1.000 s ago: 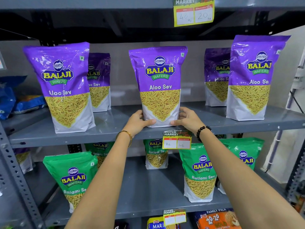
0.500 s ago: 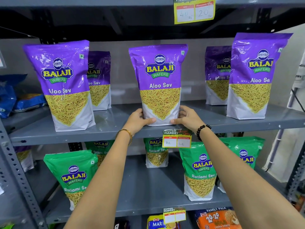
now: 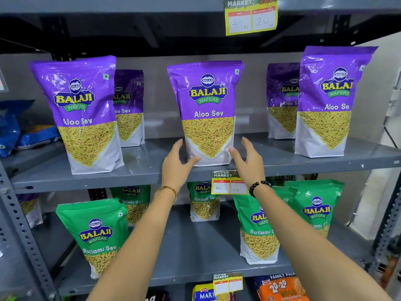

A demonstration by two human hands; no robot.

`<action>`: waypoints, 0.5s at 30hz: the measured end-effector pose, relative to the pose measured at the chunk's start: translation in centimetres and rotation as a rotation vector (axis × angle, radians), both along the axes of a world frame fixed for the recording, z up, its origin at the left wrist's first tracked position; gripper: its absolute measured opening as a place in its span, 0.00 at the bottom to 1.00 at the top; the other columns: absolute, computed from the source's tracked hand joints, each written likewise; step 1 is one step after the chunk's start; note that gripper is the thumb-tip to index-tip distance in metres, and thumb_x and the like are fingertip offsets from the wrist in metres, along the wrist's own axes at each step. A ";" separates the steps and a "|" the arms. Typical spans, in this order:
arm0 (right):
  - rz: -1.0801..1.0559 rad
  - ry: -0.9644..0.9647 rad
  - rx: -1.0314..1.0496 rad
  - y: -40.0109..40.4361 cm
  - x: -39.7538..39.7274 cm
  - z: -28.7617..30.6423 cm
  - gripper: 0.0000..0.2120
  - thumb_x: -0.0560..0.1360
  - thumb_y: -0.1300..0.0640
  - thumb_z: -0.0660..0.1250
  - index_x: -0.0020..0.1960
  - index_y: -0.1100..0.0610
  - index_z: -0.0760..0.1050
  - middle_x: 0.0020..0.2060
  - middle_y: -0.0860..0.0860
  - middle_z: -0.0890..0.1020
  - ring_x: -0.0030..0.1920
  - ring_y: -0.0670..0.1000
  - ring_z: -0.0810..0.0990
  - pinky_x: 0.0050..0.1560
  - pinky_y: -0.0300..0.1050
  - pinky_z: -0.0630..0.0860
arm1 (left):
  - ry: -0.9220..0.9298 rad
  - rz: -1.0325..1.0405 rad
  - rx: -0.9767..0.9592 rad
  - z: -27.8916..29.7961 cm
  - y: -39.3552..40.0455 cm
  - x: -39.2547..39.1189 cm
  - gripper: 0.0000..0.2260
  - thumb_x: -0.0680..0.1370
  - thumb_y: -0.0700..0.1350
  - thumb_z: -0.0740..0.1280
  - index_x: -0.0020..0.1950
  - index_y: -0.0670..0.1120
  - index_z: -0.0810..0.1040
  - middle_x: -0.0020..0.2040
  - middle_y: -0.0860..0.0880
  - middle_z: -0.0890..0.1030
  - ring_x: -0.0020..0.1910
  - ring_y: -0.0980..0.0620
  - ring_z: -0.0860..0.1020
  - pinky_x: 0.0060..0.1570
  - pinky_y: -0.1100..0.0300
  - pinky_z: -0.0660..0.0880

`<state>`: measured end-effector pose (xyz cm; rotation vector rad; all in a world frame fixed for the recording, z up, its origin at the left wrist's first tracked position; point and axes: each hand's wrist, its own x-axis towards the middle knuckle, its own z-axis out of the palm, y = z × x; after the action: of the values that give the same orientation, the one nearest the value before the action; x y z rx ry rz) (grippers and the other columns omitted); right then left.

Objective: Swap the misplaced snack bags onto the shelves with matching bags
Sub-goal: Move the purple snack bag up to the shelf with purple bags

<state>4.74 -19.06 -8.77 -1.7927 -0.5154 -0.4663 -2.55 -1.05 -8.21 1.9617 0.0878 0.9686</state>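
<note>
A purple Aloo Sev bag (image 3: 207, 109) stands upright in the middle of the upper grey shelf (image 3: 152, 170). My left hand (image 3: 176, 165) is at its lower left corner with the fingers spread, the thumb just touching the bag's base. My right hand (image 3: 249, 160) is at its lower right corner, fingers apart, thumb by the bag's edge. Neither hand grips the bag. More purple Aloo Sev bags stand at the left (image 3: 83, 114) and right (image 3: 327, 103) of this shelf. Green Ratlami Sev bags (image 3: 95, 233) fill the shelf below (image 3: 195, 257).
Yellow price tags hang on the upper shelf edge (image 3: 229, 183) and the top shelf (image 3: 250, 16). Blue bags (image 3: 26, 133) lie at the far left. An orange biscuit pack (image 3: 282, 288) sits on the lowest shelf. A perforated metal post (image 3: 21, 235) borders the left side.
Both hands held the base of the middle purple bag before; now their fingers have opened and drawn slightly away from its sides. The bag stays standing on the shelf.
</note>
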 end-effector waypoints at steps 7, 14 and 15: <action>-0.192 -0.185 -0.060 -1.2 -2.6 -5.3 0.22 0.78 0.51 0.54 0.70 0.59 0.63 0.69 0.56 0.70 0.71 0.55 0.64 0.72 0.49 0.59 | -0.058 0.190 0.383 -8.3 -3.5 -2.6 0.29 0.76 0.54 0.60 0.73 0.47 0.56 0.74 0.54 0.55 0.74 0.58 0.50 0.74 0.62 0.47; -0.258 -0.028 -0.140 -4.2 -3.9 -13.7 0.24 0.77 0.52 0.55 0.70 0.60 0.62 0.70 0.57 0.68 0.71 0.55 0.65 0.71 0.49 0.60 | 0.245 0.047 0.167 -17.8 -7.3 -3.1 0.31 0.76 0.54 0.61 0.74 0.49 0.52 0.75 0.56 0.51 0.75 0.56 0.50 0.74 0.61 0.49; -0.270 0.028 -0.156 -4.9 -3.8 -15.0 0.23 0.78 0.52 0.55 0.70 0.61 0.62 0.70 0.58 0.69 0.71 0.56 0.65 0.71 0.49 0.60 | 0.316 0.031 0.133 -19.0 -7.7 -2.9 0.31 0.76 0.54 0.62 0.74 0.49 0.52 0.76 0.54 0.52 0.76 0.54 0.51 0.74 0.60 0.51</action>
<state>0.97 -23.95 -23.73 -2.0277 -0.2965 -0.5983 -5.42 -8.76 -27.22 2.2299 0.2378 0.6910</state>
